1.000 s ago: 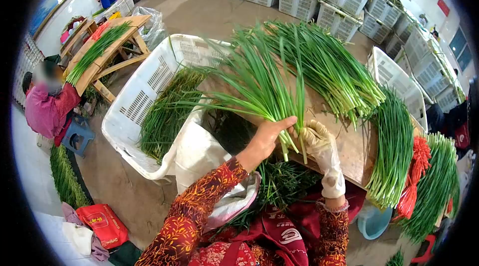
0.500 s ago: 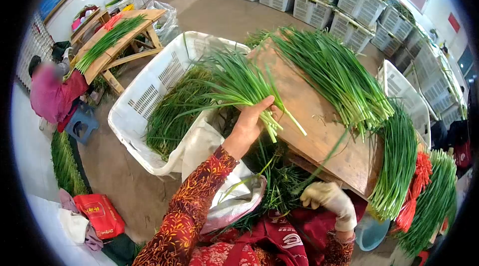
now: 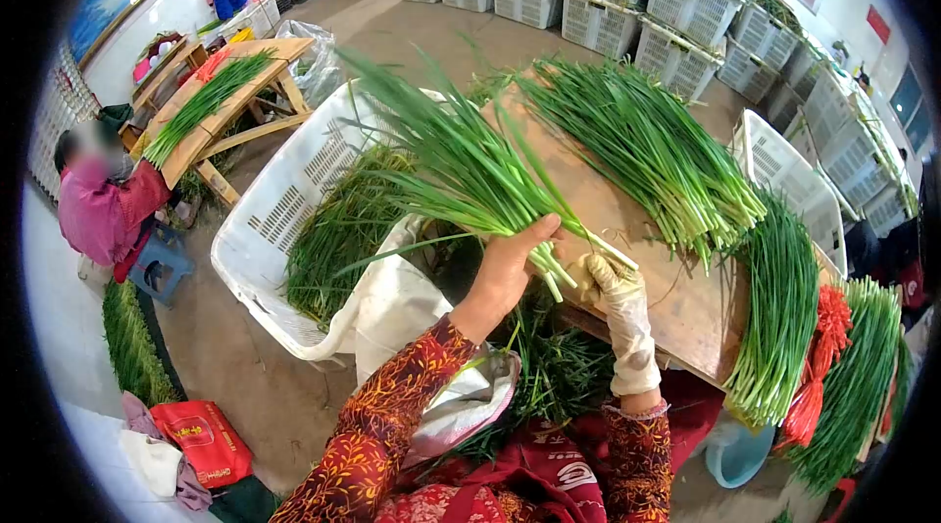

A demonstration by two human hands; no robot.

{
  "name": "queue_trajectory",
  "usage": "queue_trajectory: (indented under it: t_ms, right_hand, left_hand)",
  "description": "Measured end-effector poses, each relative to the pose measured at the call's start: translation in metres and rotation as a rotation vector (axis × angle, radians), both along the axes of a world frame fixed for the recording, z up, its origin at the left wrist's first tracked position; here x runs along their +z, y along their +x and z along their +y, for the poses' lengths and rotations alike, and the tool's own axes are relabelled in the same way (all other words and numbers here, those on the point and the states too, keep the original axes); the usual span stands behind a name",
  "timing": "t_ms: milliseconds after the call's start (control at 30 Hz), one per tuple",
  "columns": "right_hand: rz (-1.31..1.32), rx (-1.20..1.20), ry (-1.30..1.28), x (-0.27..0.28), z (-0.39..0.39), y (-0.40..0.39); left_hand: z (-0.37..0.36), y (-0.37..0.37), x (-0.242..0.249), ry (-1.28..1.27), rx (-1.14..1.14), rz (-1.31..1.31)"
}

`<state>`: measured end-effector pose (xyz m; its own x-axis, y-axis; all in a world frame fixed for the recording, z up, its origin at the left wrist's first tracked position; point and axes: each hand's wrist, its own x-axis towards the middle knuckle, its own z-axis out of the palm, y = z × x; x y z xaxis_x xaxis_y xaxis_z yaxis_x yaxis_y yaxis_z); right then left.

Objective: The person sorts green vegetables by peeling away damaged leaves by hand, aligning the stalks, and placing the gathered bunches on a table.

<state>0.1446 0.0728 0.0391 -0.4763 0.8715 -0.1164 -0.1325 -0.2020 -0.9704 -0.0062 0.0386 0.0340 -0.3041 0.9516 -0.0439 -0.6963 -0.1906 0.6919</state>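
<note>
My left hand [image 3: 515,263], bare, is closed around a bunch of garlic chives [image 3: 475,180], leaves fanning up and left, pale stem ends pointing down right. My right hand [image 3: 616,293], in a whitish, soiled glove, is at the stem ends, its fingers closed at a stalk sticking out to the right of the bunch. The fingertips are partly hidden. Beside them is a wooden board [image 3: 578,199] with a large pile of garlic chives [image 3: 652,150]. Another bundle [image 3: 779,312] lies over its right end. Below my hands are loose dark green leaves [image 3: 554,366].
A white crate [image 3: 265,278] of leafy scraps stands left, a white sack [image 3: 397,302] over its edge. Red ties [image 3: 823,347] and more chives [image 3: 853,396] lie right, above a blue bucket [image 3: 735,454]. A person [image 3: 103,195] sits at another bench [image 3: 250,87]. Stacked crates [image 3: 608,28] line the back.
My right hand has come up from near my lap to the stem ends. The bunch in my left hand has moved slightly right and down, its leaves nearer to me.
</note>
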Motion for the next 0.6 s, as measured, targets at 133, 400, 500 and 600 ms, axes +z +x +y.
queue_trajectory:
  t_ms: [133,400,500,600]
  right_hand:
    - [-0.005,0.21,-0.065,0.03,-0.021,0.02]
    - [-0.565,0.805,-0.231,0.075,-0.048,0.092]
    - [-1.228,0.135,0.87,0.011,-0.046,0.089]
    - [-0.952,0.026,0.383,0.036,-0.028,0.071]
  left_hand:
    - [0.004,0.0,-0.006,-0.049,0.096,0.069]
    - [0.003,-0.018,-0.018,-0.096,-0.022,0.002]
    - [0.002,-0.014,-0.019,-0.172,-0.018,0.009]
    - [0.001,-0.004,-0.02,-0.168,-0.089,0.072]
